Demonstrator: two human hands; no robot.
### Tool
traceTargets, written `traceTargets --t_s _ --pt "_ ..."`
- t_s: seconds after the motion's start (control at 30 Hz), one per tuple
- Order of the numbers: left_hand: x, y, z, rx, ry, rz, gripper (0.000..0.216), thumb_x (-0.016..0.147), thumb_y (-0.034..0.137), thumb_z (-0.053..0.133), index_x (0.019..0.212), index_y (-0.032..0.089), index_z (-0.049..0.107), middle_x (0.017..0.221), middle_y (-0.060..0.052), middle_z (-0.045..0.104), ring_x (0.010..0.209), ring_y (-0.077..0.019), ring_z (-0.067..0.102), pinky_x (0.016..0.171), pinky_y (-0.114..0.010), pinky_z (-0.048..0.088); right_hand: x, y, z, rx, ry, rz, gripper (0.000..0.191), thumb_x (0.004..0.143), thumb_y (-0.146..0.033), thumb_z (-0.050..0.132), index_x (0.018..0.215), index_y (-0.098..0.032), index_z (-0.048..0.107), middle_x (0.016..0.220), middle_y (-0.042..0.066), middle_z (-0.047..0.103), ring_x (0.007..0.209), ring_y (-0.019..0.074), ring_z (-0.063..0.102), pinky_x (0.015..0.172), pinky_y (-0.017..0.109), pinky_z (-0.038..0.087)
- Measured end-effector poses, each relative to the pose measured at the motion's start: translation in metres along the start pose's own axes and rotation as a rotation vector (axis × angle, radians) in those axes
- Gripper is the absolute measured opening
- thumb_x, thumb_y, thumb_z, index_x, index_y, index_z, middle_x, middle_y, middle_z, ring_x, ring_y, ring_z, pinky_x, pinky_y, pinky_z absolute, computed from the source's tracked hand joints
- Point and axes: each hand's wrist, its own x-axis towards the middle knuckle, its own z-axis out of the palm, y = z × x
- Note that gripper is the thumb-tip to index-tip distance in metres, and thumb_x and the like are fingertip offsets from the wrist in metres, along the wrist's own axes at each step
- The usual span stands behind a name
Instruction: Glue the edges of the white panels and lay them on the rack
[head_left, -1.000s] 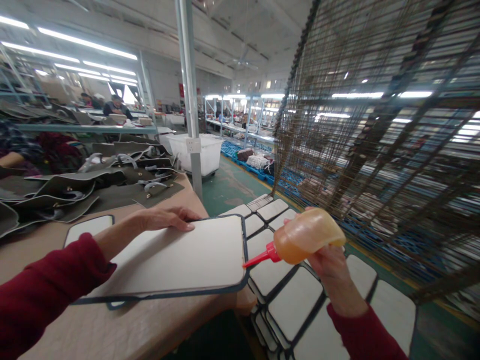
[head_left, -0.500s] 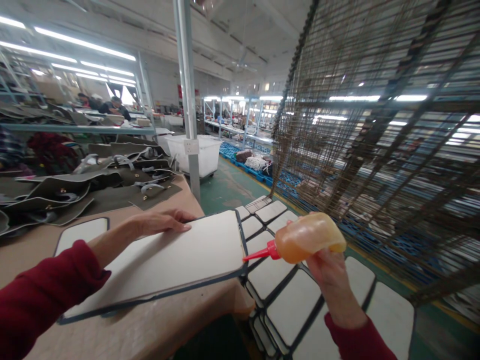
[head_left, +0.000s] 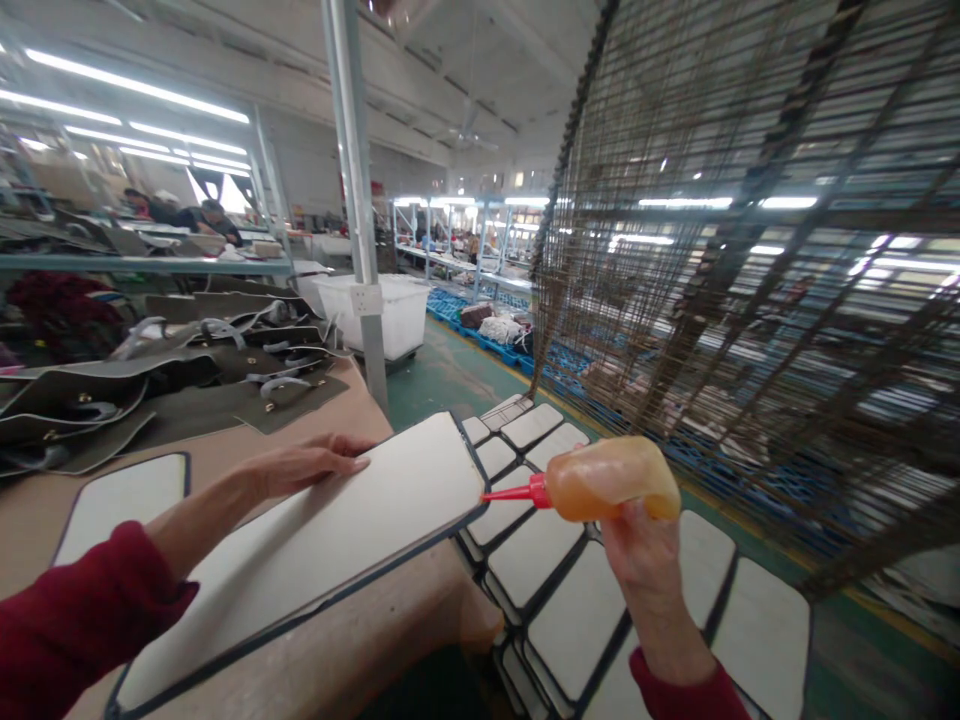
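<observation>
A white panel [head_left: 352, 530] with rounded corners and a dark edge lies at a slant in front of me, over the brown table's corner. My left hand [head_left: 322, 465] grips its far long edge, with the thumb on the white face and the other fingers partly hidden. My right hand [head_left: 637, 545] is wrapped from below around a squeeze bottle [head_left: 607, 478] of amber liquid, tipped onto its side. The bottle's red nozzle [head_left: 517, 493] points left, and its tip meets the panel's right edge near the near corner.
Several similar panels [head_left: 577, 610] are spread in rows at lower right. Another panel [head_left: 120, 500] lies on the brown table [head_left: 330, 420] at left, near dark sheet pieces with handles [head_left: 195, 370]. A wire rack [head_left: 675, 250] leans at right. Beyond stand a post [head_left: 360, 250] and white bin [head_left: 405, 315].
The nozzle tip has moved along the panel's right edge to its near corner. The panel is turned more steeply, its right end raised. The whole view has shifted slightly.
</observation>
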Motion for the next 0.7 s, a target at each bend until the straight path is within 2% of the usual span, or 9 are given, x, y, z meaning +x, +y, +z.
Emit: traceTargets --t_s 0.17,0.33,0.5,0.7 --pt "0.008 -0.009 -0.001 -0.038 0.044 0.01 0.046 0.078 0.034 0.07 0.122 0.02 0.068 0.104 -0.01 0.075 0.091 -0.0282 0.07 0.081 -0.033 0.054 -0.001 0.009 -0.005 -0.059 0.112 -0.076 0.058 0.061 -0.041 0.083 0.114 -0.027 0.063 0.106 0.005 0.072 0.098 0.0281 0.068 0.096 0.052 0.049" --pt "0.016 -0.018 -0.004 -0.049 0.079 0.029 0.045 0.079 0.033 0.07 0.121 0.019 0.068 0.109 -0.011 0.074 0.094 -0.0272 0.07 0.081 -0.03 0.053 -0.002 0.01 0.0 -0.073 0.113 -0.124 0.052 0.065 -0.042 0.08 0.111 -0.027 0.063 0.104 0.003 0.072 0.098 0.0276 0.068 0.097 0.053 0.049" --pt "0.022 -0.025 0.001 -0.096 0.087 0.041 0.046 0.078 0.034 0.071 0.122 0.019 0.068 0.108 -0.01 0.074 0.091 -0.0262 0.07 0.077 -0.028 0.054 -0.001 0.012 0.0 -0.052 0.161 -0.145 0.053 0.063 -0.037 0.082 0.112 -0.027 0.064 0.101 0.002 0.072 0.092 0.0247 0.069 0.094 0.047 0.052" --pt "0.026 -0.028 0.014 -0.151 0.143 0.032 0.048 0.073 0.037 0.076 0.116 0.017 0.071 0.105 -0.011 0.075 0.088 -0.0258 0.071 0.074 -0.027 0.055 0.0 0.015 0.001 -0.068 0.191 -0.136 0.054 0.063 -0.033 0.081 0.113 -0.026 0.063 0.103 0.004 0.072 0.092 0.0271 0.069 0.097 0.054 0.048"
